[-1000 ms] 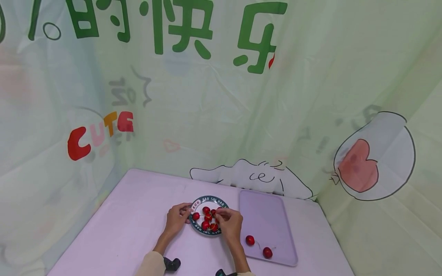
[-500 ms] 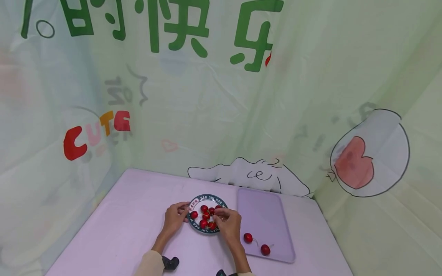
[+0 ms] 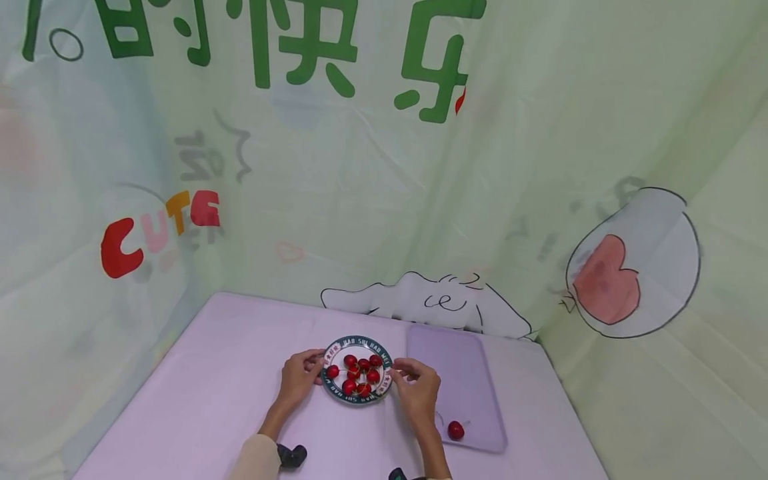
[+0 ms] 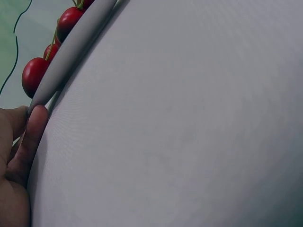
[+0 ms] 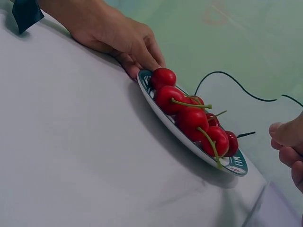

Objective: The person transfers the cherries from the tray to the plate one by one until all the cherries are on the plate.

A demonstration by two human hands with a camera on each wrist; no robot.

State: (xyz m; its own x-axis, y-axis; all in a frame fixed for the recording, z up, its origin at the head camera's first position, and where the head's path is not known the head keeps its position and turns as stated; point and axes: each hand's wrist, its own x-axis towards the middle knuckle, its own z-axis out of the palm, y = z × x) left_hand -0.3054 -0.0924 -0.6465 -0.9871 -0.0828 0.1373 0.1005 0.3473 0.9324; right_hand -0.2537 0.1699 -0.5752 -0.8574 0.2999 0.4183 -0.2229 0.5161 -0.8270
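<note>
Red cherries [image 3: 349, 387] on plate [image 3: 360, 342], left hand [image 3: 297, 381] pinching its left rim, right hand [image 3: 419, 392] just beside right rim, thumb and index apart, 1 cherry [image 3: 456, 430] right of plate.

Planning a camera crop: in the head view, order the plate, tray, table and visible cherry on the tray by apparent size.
Table, largest
Tray, partly behind the right hand
Plate
Cherry on the tray, smallest
</note>
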